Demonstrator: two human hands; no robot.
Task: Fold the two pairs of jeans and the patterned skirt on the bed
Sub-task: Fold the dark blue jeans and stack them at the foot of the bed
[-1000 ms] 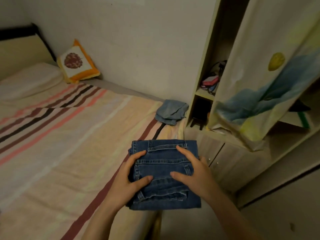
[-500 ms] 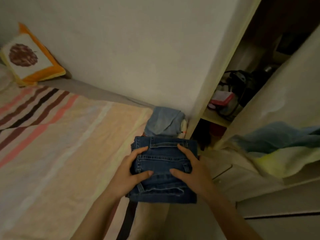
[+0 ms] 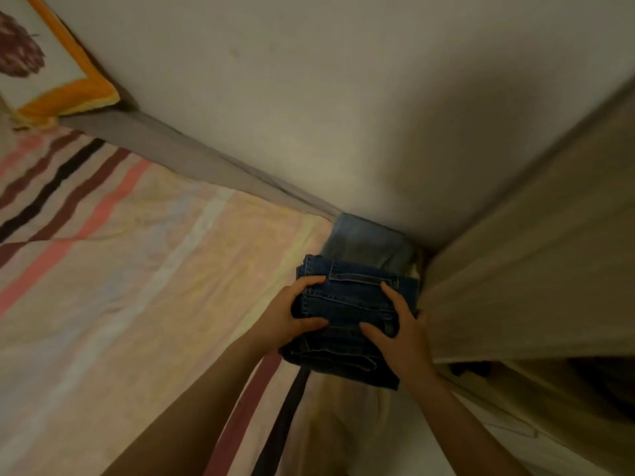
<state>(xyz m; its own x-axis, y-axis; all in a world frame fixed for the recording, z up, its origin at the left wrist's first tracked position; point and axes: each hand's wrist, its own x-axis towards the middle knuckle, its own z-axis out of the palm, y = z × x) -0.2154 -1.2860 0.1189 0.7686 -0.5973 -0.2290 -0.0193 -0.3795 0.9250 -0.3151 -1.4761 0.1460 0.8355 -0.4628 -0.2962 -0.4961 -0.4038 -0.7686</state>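
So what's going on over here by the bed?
A person is tidying clothes. Both hands, left hand and right hand, grip a folded pair of dark blue jeans over the corner of the striped bed. A folded pair of lighter jeans already lies in that corner against the wall, just beyond the dark pair.

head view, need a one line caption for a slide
Both hands, left hand and right hand, grip folded dark jeans beside light jeans in the bed corner.
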